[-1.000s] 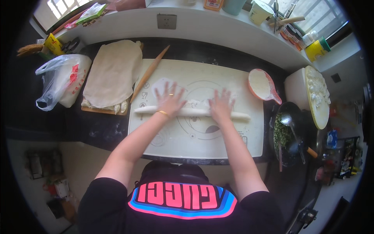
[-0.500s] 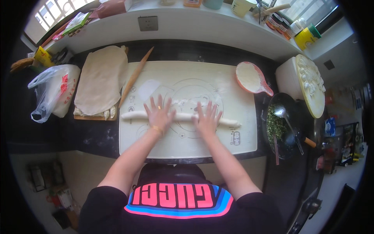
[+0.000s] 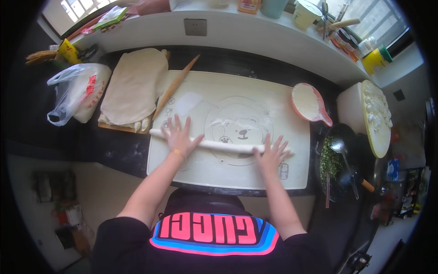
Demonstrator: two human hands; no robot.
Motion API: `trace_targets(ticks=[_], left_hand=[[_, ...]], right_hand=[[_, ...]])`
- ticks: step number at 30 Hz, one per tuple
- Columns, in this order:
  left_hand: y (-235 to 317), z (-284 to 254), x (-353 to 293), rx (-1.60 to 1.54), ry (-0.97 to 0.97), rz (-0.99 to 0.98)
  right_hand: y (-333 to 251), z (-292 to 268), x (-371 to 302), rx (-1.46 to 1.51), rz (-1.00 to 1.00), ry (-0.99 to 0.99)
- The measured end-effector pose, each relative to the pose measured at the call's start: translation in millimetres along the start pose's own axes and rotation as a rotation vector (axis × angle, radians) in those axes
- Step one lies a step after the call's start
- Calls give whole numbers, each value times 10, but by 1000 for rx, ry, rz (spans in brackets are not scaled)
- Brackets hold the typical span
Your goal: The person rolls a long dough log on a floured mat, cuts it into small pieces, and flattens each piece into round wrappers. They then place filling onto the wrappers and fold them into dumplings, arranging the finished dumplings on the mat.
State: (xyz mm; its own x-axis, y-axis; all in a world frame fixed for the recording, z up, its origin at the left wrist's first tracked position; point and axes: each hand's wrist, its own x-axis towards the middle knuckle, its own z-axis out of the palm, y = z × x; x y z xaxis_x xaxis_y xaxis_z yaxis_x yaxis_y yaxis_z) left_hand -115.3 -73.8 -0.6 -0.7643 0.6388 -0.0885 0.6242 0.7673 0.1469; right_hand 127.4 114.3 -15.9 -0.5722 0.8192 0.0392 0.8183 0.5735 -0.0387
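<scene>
A long white dough rope lies across the pale printed mat, which is dusted with flour. Near its left end, my left hand rests on the rope with fingers spread. My right hand lies on the right part of it, fingers spread and slightly blurred. Both palms press on the dough from above, hiding parts of it. A tapered wooden rolling pin lies along the mat's upper left edge. Beside it, a flat dough sheet covers several pale dough pieces on a wooden board.
A pink bowl of flour sits on the mat's far right corner. A dark pan of chopped greens with a metal spoon stands right of the mat, below a white tub. A plastic bag lies far left. Jars line the sill.
My hands have moved apart along the dough rope, the left toward its left end and the right toward its right end. The whole view has shifted and tilted slightly.
</scene>
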Motion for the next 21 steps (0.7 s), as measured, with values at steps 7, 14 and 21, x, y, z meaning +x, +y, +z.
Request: trace_targets(ticks=[7, 14, 21], left_hand=[[-232, 79, -55, -42, 23, 46], [-594, 260, -513, -12, 88, 142], [-413, 4, 101, -78, -1, -48]], right_hand=[[116, -38, 317, 122, -46, -41], [230, -123, -284, 49, 54, -115], [258, 74, 508, 56, -9, -35]])
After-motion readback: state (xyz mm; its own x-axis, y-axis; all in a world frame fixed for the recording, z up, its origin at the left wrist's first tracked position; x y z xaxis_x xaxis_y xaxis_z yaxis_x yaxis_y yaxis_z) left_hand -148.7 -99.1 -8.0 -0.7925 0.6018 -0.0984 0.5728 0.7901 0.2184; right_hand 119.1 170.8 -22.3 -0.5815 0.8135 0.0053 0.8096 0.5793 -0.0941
